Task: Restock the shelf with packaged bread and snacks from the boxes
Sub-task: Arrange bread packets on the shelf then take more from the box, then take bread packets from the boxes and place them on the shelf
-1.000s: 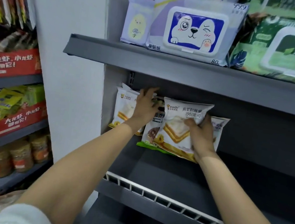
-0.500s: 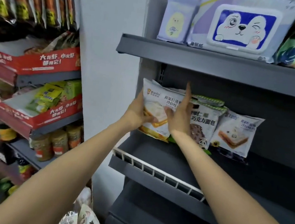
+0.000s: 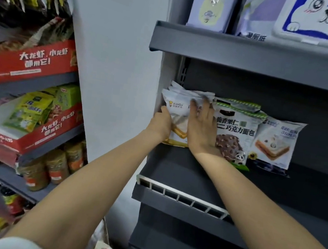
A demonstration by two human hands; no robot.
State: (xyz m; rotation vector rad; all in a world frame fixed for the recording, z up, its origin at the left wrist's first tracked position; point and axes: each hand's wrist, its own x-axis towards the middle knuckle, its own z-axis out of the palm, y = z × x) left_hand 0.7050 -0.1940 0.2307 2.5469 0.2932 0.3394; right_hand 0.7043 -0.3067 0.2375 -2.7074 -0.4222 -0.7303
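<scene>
Pressing: right hand (image 3: 201, 129), fingers straight, flat on white bread packet (image 3: 176, 113); left hand (image 3: 162, 124) grips packet's left edge on shelf (image 3: 173, 168).

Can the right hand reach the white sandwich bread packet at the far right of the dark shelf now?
Probably yes. The right hand lies flat on the white bread packet at the left, and only the chocolate bread packet stands between; the front of the white sandwich bread packet is uncovered.

Two hands (image 3: 160, 123); three bread stacks (image 3: 234, 132); two shelves (image 3: 252, 56).
</scene>
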